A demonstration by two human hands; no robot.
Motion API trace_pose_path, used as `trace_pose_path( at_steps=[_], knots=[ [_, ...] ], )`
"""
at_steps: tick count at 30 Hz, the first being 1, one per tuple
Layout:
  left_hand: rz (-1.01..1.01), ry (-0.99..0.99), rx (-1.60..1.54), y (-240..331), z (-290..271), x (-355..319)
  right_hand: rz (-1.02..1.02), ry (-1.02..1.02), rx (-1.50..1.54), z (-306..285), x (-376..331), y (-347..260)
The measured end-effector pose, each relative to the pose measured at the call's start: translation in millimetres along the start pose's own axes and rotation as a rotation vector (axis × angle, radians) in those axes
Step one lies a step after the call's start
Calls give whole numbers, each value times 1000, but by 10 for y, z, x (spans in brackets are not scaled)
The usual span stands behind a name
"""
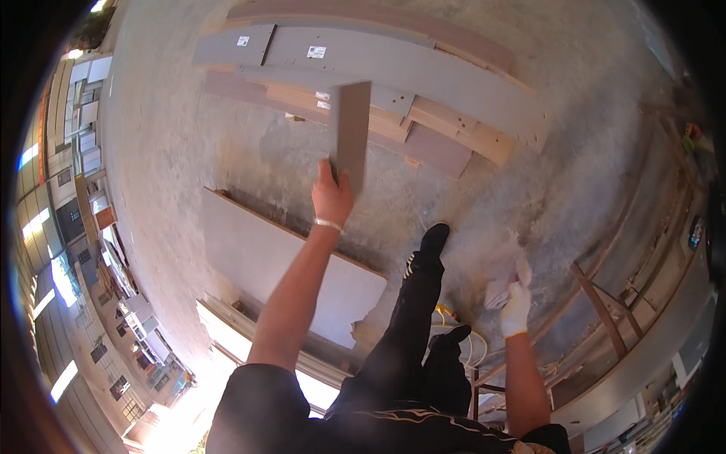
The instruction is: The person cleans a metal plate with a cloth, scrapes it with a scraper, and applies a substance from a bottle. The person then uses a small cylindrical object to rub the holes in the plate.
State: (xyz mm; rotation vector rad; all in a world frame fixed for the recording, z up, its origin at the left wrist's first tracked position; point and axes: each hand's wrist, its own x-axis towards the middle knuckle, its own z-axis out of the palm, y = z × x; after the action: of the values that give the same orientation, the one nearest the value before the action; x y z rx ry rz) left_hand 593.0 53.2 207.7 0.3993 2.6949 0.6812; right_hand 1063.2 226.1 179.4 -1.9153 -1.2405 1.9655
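My bare left hand (331, 200), with a pale band at its wrist, grips the near end of a narrow grey-brown board (352, 129). The board stretches away from me, its far end overlapping the view of the stacked panels. At the lower right, my right hand (517, 309) wears a white glove and is closed on a crumpled pale rag (499, 290). Blur softens the rag's outline. Hazy dust hangs around and beyond this hand.
Long grey and brown panels (355, 53) lie stacked on the concrete floor ahead. A large pale board (295, 257) with a broken corner lies left of my legs. A yellow tool (446, 310) with a hose sits near my feet. To the right stands a wooden frame (601, 314).
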Motion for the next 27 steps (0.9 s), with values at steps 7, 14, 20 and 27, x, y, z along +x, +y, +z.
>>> trace_pose_path(
  at_steps=[7, 14, 20, 27],
  knots=[
    [748, 134, 585, 62, 557, 1944, 229, -50, 39, 330, -316, 379],
    [834, 203, 677, -447, 921, 2966, 394, -1, 156, 391, -255, 395],
    [338, -110, 931, -649, 929, 3283, 418, -60, 49, 409, -216, 472],
    [363, -119, 584, -129, 1701, 2600, 291, 26, -64, 583, -218, 642]
  ],
)
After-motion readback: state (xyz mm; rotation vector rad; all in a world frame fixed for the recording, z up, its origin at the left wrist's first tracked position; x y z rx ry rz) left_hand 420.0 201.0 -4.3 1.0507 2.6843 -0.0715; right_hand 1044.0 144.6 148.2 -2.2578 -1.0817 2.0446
